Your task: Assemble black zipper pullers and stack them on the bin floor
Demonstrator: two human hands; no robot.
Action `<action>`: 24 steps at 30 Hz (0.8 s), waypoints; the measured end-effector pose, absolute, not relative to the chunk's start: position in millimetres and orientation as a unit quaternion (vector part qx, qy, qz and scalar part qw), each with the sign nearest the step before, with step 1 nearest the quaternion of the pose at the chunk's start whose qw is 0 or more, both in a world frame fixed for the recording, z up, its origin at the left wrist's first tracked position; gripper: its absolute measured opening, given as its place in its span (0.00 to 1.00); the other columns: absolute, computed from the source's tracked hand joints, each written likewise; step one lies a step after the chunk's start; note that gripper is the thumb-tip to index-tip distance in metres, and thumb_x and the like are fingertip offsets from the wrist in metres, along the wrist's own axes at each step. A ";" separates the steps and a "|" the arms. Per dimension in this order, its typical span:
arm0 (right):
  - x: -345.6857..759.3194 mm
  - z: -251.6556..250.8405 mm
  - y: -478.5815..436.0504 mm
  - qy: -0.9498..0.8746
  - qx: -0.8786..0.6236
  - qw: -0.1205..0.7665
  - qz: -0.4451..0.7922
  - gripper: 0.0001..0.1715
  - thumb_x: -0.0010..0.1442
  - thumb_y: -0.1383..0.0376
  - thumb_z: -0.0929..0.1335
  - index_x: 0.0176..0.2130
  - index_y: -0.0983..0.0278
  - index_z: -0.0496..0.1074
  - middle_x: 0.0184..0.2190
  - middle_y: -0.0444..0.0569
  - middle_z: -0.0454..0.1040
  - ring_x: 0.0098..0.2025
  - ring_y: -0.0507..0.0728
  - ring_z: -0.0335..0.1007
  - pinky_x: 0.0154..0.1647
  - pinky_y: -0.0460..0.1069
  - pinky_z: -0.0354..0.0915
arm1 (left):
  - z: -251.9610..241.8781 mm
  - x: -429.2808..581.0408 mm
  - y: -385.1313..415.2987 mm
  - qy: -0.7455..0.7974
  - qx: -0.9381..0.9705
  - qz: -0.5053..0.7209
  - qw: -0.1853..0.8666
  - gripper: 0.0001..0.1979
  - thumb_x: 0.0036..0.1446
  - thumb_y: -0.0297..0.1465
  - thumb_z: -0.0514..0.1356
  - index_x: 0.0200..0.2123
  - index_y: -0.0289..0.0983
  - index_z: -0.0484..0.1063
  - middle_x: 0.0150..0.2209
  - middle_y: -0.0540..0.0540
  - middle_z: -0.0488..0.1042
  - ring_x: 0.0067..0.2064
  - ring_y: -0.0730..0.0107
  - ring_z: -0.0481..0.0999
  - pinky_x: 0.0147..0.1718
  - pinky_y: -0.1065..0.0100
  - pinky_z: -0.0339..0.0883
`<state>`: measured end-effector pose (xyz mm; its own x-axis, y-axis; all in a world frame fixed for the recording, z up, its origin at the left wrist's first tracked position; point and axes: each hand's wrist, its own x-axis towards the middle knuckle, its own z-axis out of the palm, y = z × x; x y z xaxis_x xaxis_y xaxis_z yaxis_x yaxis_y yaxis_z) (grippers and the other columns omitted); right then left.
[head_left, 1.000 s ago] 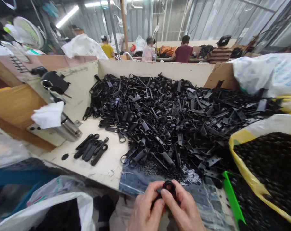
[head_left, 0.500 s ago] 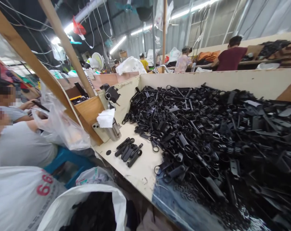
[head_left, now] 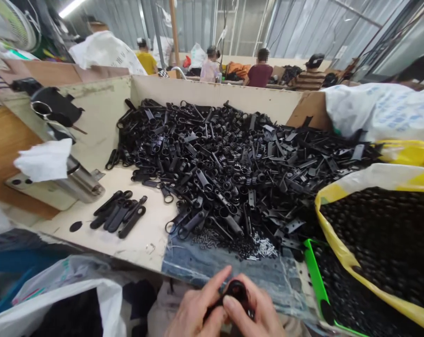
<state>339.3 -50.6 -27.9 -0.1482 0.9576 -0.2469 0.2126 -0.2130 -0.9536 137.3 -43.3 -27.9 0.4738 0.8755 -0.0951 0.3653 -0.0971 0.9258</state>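
At the bottom middle, my left hand (head_left: 194,311) and my right hand (head_left: 259,313) are closed together on one small black ring-ended plastic part (head_left: 236,291), thumbs pressed on it. Just beyond them a denim cloth (head_left: 212,267) covers the table's front edge, with small dark springs or pins (head_left: 247,245) scattered on it. Behind lies a big heap of black plastic parts (head_left: 226,164) in a cream-walled bin (head_left: 212,93). A short row of black parts (head_left: 119,215) lies apart at the left.
A steel cylinder with a white tissue (head_left: 45,159) lies at the left. A yellow-rimmed bag of black pieces (head_left: 380,234) and a green tray edge (head_left: 313,271) are at the right. White bags (head_left: 64,299) sit lower left. Several people work at a far bench.
The camera swung left towards neighbouring people, putting my hands out of view, then returned. Both hands are again at the bottom on the black part, slightly lower and further left than before.
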 end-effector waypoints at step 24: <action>345.2 -4.1 -27.4 -0.413 -0.457 0.419 0.667 0.37 0.63 0.33 0.68 0.46 0.64 0.72 0.21 0.36 0.63 0.20 0.47 0.45 0.22 0.44 0.47 | -16.4 152.4 -21.4 0.379 0.821 0.382 0.191 0.15 0.77 0.36 0.49 0.38 0.42 0.70 0.28 0.52 0.75 0.28 0.71 0.78 0.29 0.74 0.71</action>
<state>345.2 -27.4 -4.1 -0.2310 0.9365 -0.2638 -0.1804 -0.3076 -0.9343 152.4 -21.4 -16.4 0.4215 0.7680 0.4822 0.4763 -0.6400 0.6029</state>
